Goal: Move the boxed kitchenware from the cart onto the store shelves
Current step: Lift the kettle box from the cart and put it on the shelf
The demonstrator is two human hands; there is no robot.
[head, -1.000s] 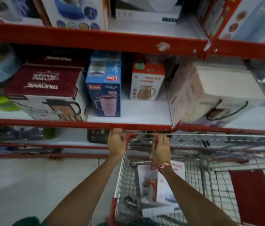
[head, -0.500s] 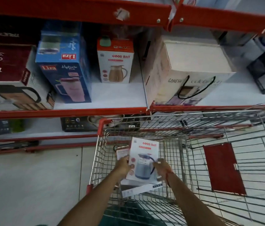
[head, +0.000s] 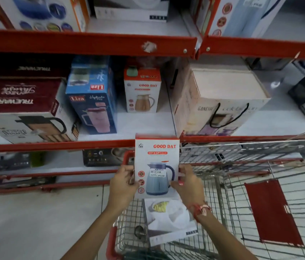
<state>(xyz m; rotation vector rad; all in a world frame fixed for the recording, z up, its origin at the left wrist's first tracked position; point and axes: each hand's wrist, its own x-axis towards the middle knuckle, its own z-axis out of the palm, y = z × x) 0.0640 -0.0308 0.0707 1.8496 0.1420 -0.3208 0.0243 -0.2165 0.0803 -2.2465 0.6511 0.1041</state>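
The left hand [head: 122,182] and right hand [head: 189,182] have lifted the Good Day box [head: 157,166] from the cart [head: 223,194], gripping its sides, near the red shelf edge [head: 54,145].

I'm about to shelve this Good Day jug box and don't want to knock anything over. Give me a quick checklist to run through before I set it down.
1. Grip: left hand and right hand hold the blue-jug Good Day box by its two sides: ok.
2. Box upright, front facing the person: ok.
3. Free shelf space in front of the matching orange-jug Good Day box: ok.
4. Side clearance between the blue Liza box and the Ganesh carton: looks wide enough, ok.
5. Box raised above the red shelf edge: not ok, only its top reaches it.
6. Another white box remains in the cart: ok.
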